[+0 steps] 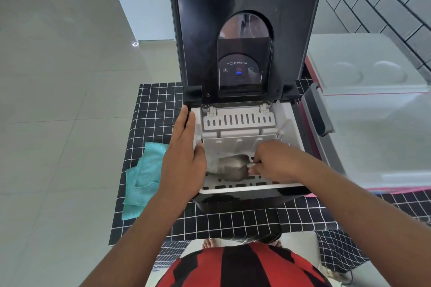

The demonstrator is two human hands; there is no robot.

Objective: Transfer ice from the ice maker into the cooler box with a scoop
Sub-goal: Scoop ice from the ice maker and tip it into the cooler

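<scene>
The black ice maker (245, 200) stands in the middle of the table with its lid (198, 30) raised upright. Inside is a white ice basket (238, 144). My right hand (272, 161) is down in the basket, gripping the handle of a metal scoop (233, 168) whose bowl points left along the basket floor. My left hand (184, 154) grips the ice maker's left rim, thumb inside. The cooler box (382, 142), white with a grey handle and red trim, stands shut just right of the ice maker. I cannot make out ice clearly.
A black tablecloth with a white grid (158, 109) covers the table. A folded teal cloth (144, 177) lies left of the ice maker, near the table's left edge. Grey floor tiles lie to the left, a tiled wall at the back right.
</scene>
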